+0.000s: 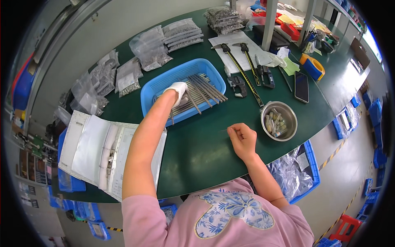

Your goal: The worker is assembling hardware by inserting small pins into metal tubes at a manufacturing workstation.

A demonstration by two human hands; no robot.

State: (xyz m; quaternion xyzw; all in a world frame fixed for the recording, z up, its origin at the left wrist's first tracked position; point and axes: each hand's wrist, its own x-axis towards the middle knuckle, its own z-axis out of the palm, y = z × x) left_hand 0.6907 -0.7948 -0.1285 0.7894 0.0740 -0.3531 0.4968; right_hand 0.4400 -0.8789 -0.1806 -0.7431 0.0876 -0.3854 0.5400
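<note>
The right hand (pixel 243 140) pinches a thin pin (pixel 222 130) between thumb and curled forefinger, its free end pointing toward the left hand's side. Farther forward and left, the gloved left hand (pixel 177 91) bends its fingers down onto metal rods (pixel 200 91) lying in a blue basket (pixel 162 82); whether they close on one I cannot tell. Just right of the pinching fingers stands a metal bowl (pixel 291 120) of small tubes (pixel 275 122); beyond them lie calipers (pixel 237 65). The step in hand looks like sorting through the rods; the next move seems to call for separating one while keeping the pin steady.
</note>
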